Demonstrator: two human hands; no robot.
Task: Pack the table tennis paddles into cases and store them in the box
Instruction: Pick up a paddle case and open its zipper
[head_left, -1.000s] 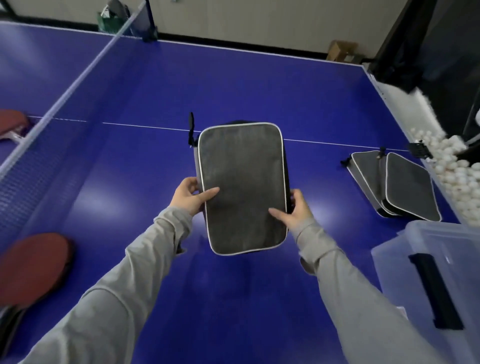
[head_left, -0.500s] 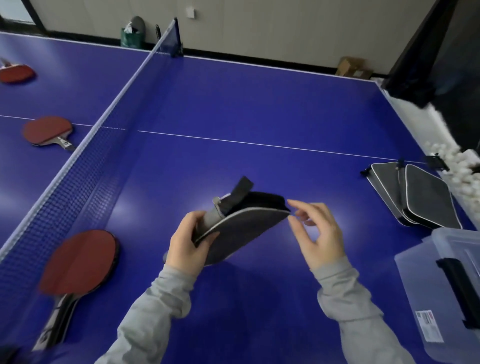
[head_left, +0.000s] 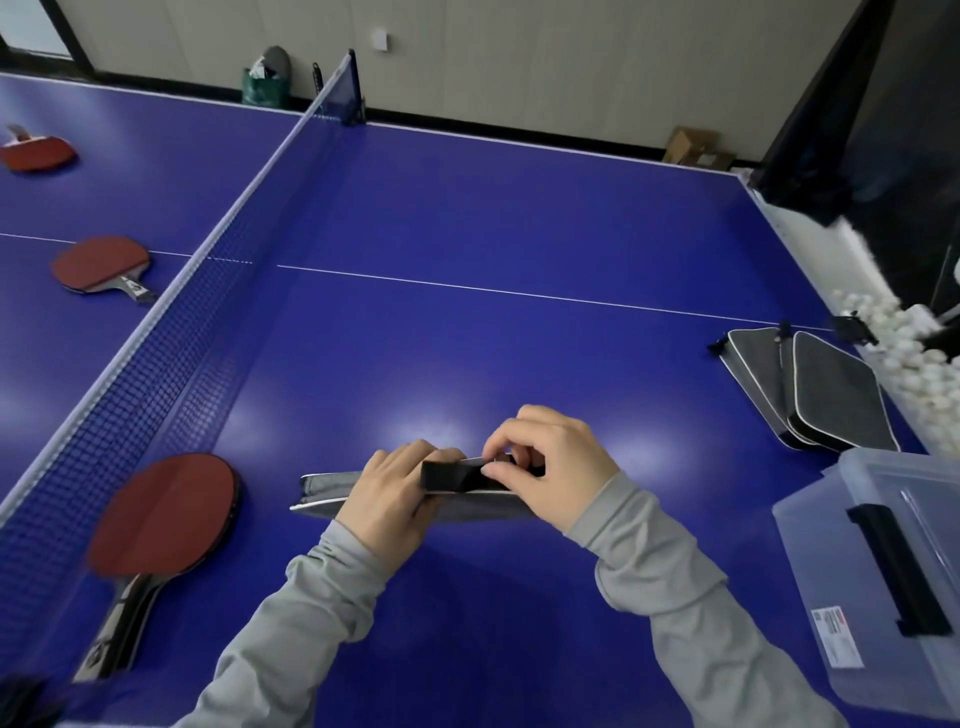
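**Both hands on the grey case, edge-on above the worktop**

Your left hand (head_left: 387, 499) has its grip wrapped round the middle of the grey case (head_left: 322, 493), fingers curled over its upper edge. Your right hand (head_left: 550, 467) pinches narrowly at the case's top edge, fingertips (head_left: 491, 470) touching beside the black strap (head_left: 449, 475) that sticks out between the two hands.

You hold the case edge-on, so it shows as a thin, flat strip of soft grey fabric with white piping along the seam. Its left end juts past your left hand; the right end is hidden under your right hand.

Near your left sleeve a paddle (head_left: 166, 514) with smooth red rubber lies flat on the glossy blue worktop (head_left: 519, 223), close to the net (head_left: 171, 364). Well to the right, two more cases (head_left: 810, 389), rounded rectangles of the same grey cloth, lie overlapping. Just nearer you, at the right edge, sits a clear plastic box (head_left: 883, 571) with a black latch.
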